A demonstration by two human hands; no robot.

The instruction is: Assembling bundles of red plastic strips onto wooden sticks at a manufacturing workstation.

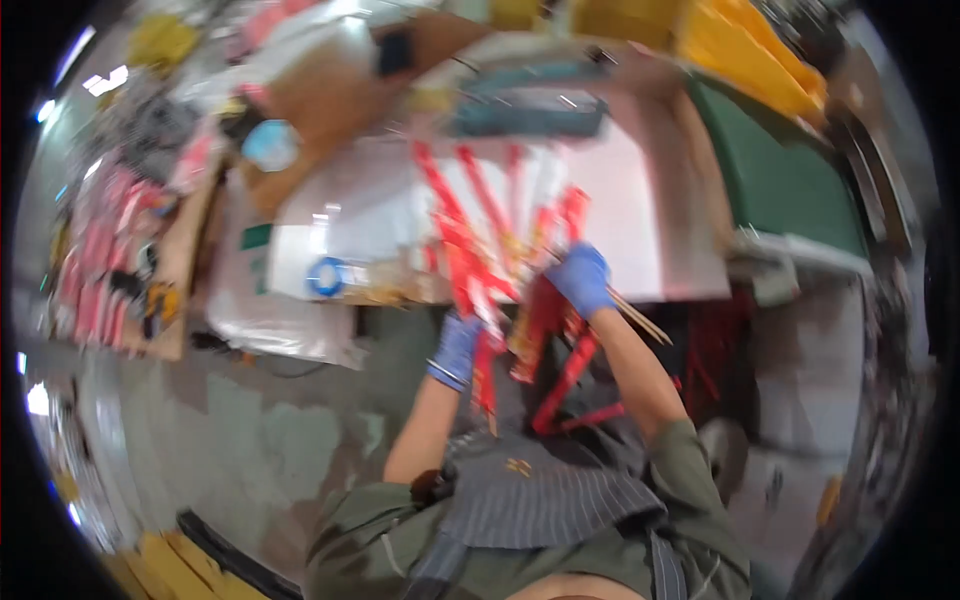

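While blur smears the whole view, these much can be read:
Left hand: blue-gloved left hand [456, 350] closed on the lower end of a red paper sleeve [484, 372], just below the table edge.
Right hand: blue-gloved right hand [581, 279] higher up, fingers curled round bare wooden chopsticks [640, 320] that jut out to the right, probably a pair.
Arms: both forearms rise from the lap, elbows bent.
Table: pale tabletop [660, 220] carries a loose pile of red sleeves [480, 225].
Far bin: yellow crate [750, 50]; contents cannot be told.
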